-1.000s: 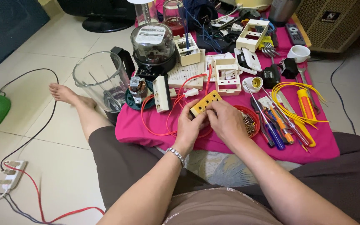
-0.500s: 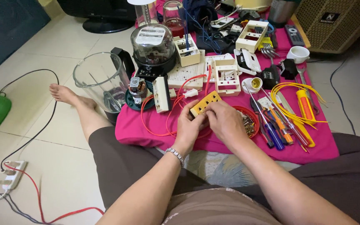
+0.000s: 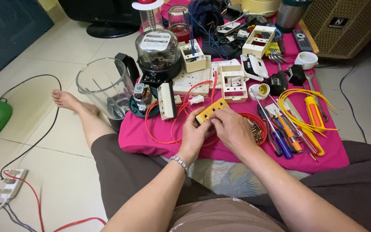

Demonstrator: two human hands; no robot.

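You sit on the floor with a pink cloth (image 3: 323, 157) spread in front of you, and both your hands meet at the centre of the frame. Your left hand (image 3: 194, 135) and your right hand (image 3: 232, 129) each grasp the near end of a yellow socket block (image 3: 211, 110), fingers curled onto it; the block lies tilted on the cloth, its far end pointing to the upper right. A red wire (image 3: 159, 139) loops around it on the cloth and runs under your left hand.

Just right of your right hand sits a small red dish (image 3: 256, 126) of metal bits. Further right, screwdrivers (image 3: 286, 137) with blue and orange handles lie side by side, next to a bundle of yellow wire (image 3: 297, 96).

Above the block stands a cream switch frame (image 3: 233, 83), and left of it a white perforated board (image 3: 190, 80). At the upper left of the cloth a clear blender jug (image 3: 101, 88) with a black handle stands beside a round glass-domed meter (image 3: 157, 51). At the lower left of the frame a white power strip (image 3: 9, 189) lies on the tiles.
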